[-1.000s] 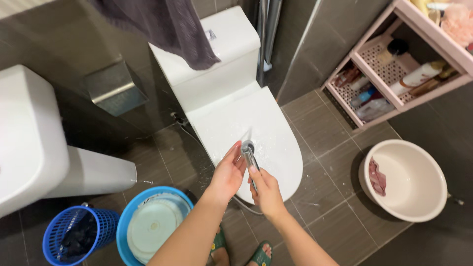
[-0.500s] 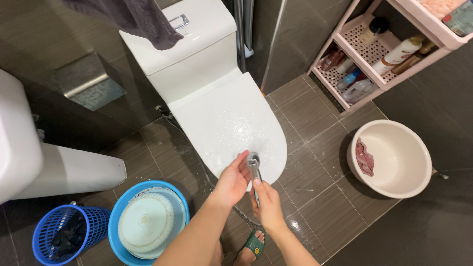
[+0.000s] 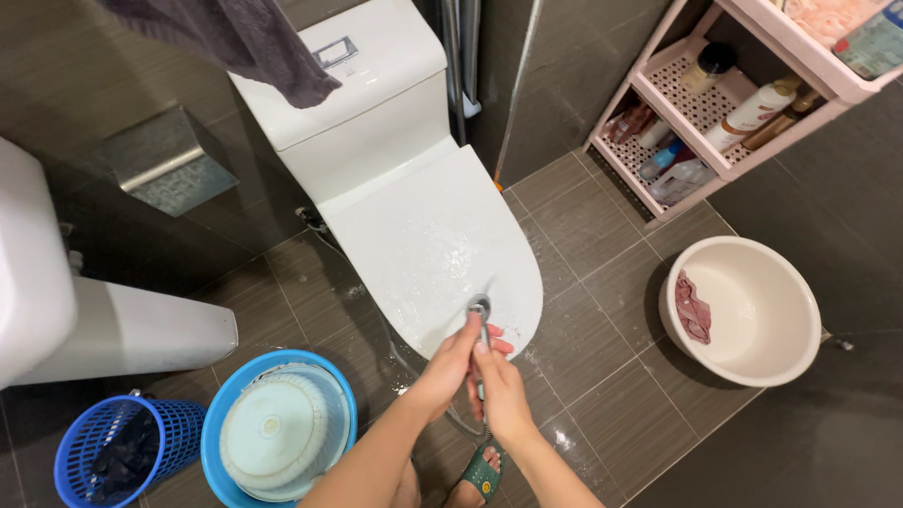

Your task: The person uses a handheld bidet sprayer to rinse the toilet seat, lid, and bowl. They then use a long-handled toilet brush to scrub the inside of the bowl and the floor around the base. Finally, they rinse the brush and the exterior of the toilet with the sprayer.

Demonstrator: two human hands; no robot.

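Observation:
Both of my hands hold a chrome hand sprayer (image 3: 480, 310) over the front edge of a white toilet's shut lid (image 3: 433, 240), which is wet with droplets. My left hand (image 3: 450, 362) wraps the sprayer's handle from the left. My right hand (image 3: 501, 393) grips the handle lower down, where its hose drops to the floor. The sprayer head points at the lid.
A cream basin (image 3: 752, 310) with a pink cloth sits on the right. A pink shelf rack (image 3: 715, 103) with bottles stands at the back right. A blue bucket (image 3: 277, 433), a blue basket (image 3: 118, 452) and a white sink pedestal (image 3: 122, 329) are on the left. A dark towel (image 3: 235, 38) hangs above the tank.
The view has shifted, so the toilet sits higher in frame. My hands with the sprayer have moved from the middle of the lid to its front edge.

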